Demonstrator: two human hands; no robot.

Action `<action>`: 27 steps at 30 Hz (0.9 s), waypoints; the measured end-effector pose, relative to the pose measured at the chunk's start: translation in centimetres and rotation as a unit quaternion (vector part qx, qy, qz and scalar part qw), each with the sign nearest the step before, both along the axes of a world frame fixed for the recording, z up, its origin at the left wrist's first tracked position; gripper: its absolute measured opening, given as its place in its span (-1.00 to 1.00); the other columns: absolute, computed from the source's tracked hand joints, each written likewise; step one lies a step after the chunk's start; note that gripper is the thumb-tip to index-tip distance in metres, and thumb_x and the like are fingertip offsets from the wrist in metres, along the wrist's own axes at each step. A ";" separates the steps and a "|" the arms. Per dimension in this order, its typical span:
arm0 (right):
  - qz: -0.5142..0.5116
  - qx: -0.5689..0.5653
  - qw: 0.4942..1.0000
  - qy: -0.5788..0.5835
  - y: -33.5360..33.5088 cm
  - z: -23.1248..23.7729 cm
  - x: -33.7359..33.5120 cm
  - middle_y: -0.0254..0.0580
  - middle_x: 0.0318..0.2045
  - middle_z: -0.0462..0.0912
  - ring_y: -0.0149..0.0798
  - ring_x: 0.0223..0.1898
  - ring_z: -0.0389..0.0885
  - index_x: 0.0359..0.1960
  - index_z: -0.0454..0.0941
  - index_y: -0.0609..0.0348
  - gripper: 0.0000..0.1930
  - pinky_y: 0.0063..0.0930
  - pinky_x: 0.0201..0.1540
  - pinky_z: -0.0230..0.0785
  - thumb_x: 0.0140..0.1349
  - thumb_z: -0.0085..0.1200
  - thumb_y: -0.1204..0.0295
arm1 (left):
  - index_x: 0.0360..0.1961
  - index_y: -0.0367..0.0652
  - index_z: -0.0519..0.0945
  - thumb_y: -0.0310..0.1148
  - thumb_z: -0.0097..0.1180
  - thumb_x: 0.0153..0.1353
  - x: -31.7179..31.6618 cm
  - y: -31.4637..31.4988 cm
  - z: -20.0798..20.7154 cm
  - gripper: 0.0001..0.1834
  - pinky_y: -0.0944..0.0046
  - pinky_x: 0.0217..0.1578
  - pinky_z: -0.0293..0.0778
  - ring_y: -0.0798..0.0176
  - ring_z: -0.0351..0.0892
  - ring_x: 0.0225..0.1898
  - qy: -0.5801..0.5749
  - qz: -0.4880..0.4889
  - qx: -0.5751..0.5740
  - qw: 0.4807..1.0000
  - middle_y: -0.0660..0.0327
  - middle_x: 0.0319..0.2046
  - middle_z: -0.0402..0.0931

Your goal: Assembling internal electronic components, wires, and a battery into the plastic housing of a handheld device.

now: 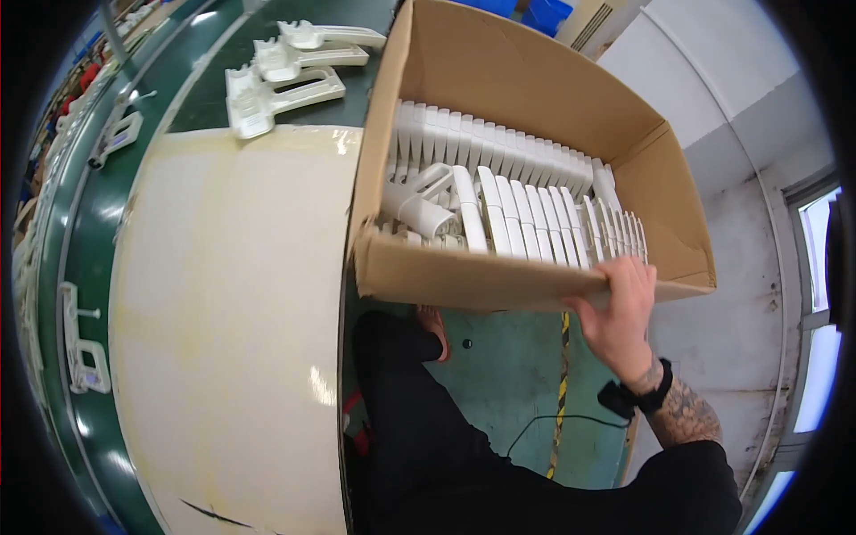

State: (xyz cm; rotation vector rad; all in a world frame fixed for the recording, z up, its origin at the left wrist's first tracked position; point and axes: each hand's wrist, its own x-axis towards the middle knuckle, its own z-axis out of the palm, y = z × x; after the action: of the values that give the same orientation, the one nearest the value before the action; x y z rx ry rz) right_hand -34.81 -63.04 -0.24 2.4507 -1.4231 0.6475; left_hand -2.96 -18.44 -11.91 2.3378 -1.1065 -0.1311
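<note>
Head view: right hand (621, 314) at near wall of open brown cardboard box (464, 276), fingers (629, 269) curled over the rim, gripping cardboard. Left hand out of frame; impossible to tell its fingers' state. Box located just right of glossy white rectangular board (232, 267) on dark green surface (343, 109); support underneath hidden. Inside: close-packed rows of white plastic handle-shaped parts (539, 218); one white loop-handled part (426, 207) askew at left. Judgement: best steadied level, with gentle force; wall likely to bend if pulled hard, rows liable to slide if tipped.
</note>
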 end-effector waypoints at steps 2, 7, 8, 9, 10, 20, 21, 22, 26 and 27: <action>-0.001 0.030 1.000 -0.001 0.0 0.0 0.3 -0.23 -0.34 0.54 -0.05 -0.29 0.47 -0.19 0.52 0.09 -0.53 -0.16 -0.13 0.13 -0.16 0.50 0.41 | -0.34 -0.21 0.67 -0.22 0.33 0.21 2.1 1.1 -1.7 -0.75 -0.03 -0.38 0.49 -0.12 0.51 -0.48 -0.086 -0.077 0.110 0.987 -0.02 -0.51 0.55; -0.009 0.165 0.986 -0.011 -1.0 3.2 -0.4 -0.25 -0.25 0.61 -0.11 -0.24 0.52 -0.11 0.56 0.07 -0.52 -0.16 -0.10 0.14 -0.12 0.48 0.40 | -0.34 -0.22 0.76 -0.16 0.24 0.13 1.2 -4.6 2.7 -0.69 -0.17 -0.34 0.51 -0.26 0.55 -0.46 -0.044 -0.076 0.338 0.937 -0.12 -0.51 0.59; 0.003 0.211 0.977 -0.018 -1.4 3.9 -0.6 -0.24 -0.22 0.62 -0.11 -0.21 0.55 -0.08 0.57 0.07 -0.52 -0.15 -0.07 0.16 -0.08 0.47 0.37 | -0.22 -0.19 0.77 -0.16 0.20 0.15 0.5 -5.1 3.5 -0.66 -0.22 -0.19 0.51 -0.27 0.60 -0.30 -0.041 -0.036 0.391 0.919 -0.17 -0.43 0.62; 0.017 0.251 0.968 -0.022 -2.3 4.6 -0.8 -0.23 -0.19 0.64 -0.12 -0.17 0.57 -0.04 0.58 0.07 -0.51 -0.14 -0.04 0.18 -0.04 0.46 0.34 | -0.26 -0.18 0.77 -0.21 0.17 0.18 -0.5 -9.7 7.4 -0.71 -0.14 0.00 0.53 -0.30 0.63 -0.11 -0.005 -0.032 0.462 0.886 -0.29 -0.24 0.66; 0.015 0.262 0.965 -0.028 -3.0 5.9 -1.2 -0.23 -0.19 0.64 -0.12 -0.17 0.57 -0.04 0.58 0.07 -0.51 -0.14 -0.04 0.18 -0.04 0.46 0.34 | -0.13 -0.28 0.58 -0.38 0.14 0.28 -1.5 -7.6 5.1 -0.79 -0.21 0.01 0.34 -0.19 0.46 -0.06 -0.090 -0.043 0.185 0.978 -0.02 -0.21 0.50; -0.092 0.707 0.665 -0.222 -20.1 2.1 -12.4 0.14 0.13 0.64 -0.08 0.14 0.64 0.30 0.42 0.45 -0.20 -0.29 0.14 0.52 0.40 0.14 -0.14 | -0.43 -0.24 0.65 -0.26 0.29 0.34 -1.0 -39.8 29.0 -0.73 0.28 -0.44 0.47 0.36 0.54 -0.54 0.377 -0.253 0.397 0.797 0.20 -0.64 0.56; -0.142 0.662 0.710 -0.194 -20.9 -0.2 -13.5 0.15 0.14 0.62 -0.08 0.17 0.62 0.31 0.40 0.51 -0.19 -0.31 0.15 0.51 0.42 0.11 -0.12 | -0.36 -0.22 0.65 -0.34 0.24 0.40 -2.6 -45.4 31.9 -0.80 0.36 -0.44 0.44 0.50 0.48 -0.51 0.456 -0.277 0.359 0.766 0.34 -0.58 0.56; -0.145 0.664 0.708 -0.192 -21.3 -3.0 -15.0 0.15 0.14 0.62 -0.08 0.17 0.62 0.31 0.40 0.51 -0.19 -0.31 0.15 0.51 0.42 0.11 -0.12 | -0.25 -0.20 0.64 -0.33 0.21 0.43 -4.1 -49.5 32.3 -0.84 0.38 -0.43 0.44 0.49 0.50 -0.47 0.528 -0.303 0.291 0.738 0.38 -0.49 0.58; -0.256 0.656 0.674 -0.225 -21.7 -11.1 -16.8 0.33 0.13 0.59 -0.02 0.15 0.63 0.28 0.34 0.69 0.00 -0.27 0.14 0.51 0.31 0.17 -0.24 | -0.02 -0.28 0.60 -0.19 0.26 0.33 -12.8 -63.8 26.1 -0.62 0.15 -0.19 0.58 0.17 0.68 -0.29 0.366 -0.359 0.274 0.814 0.10 -0.35 0.65; -0.286 0.675 0.638 -0.235 -21.4 -12.0 -17.0 0.38 0.14 0.57 0.02 0.16 0.62 0.28 0.32 0.73 0.05 -0.23 0.17 0.49 0.28 0.17 -0.28 | 0.05 -0.27 0.61 -0.17 0.23 0.31 -14.4 -66.5 22.5 -0.57 0.03 -0.07 0.60 -0.06 0.72 -0.11 0.259 -0.373 0.285 0.844 -0.04 -0.18 0.71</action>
State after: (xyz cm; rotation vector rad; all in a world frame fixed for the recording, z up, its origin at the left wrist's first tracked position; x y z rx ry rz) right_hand -51.78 -84.42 -12.23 2.1508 -3.7052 -0.1230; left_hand -17.35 -84.90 10.61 1.9377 -1.7646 -1.4581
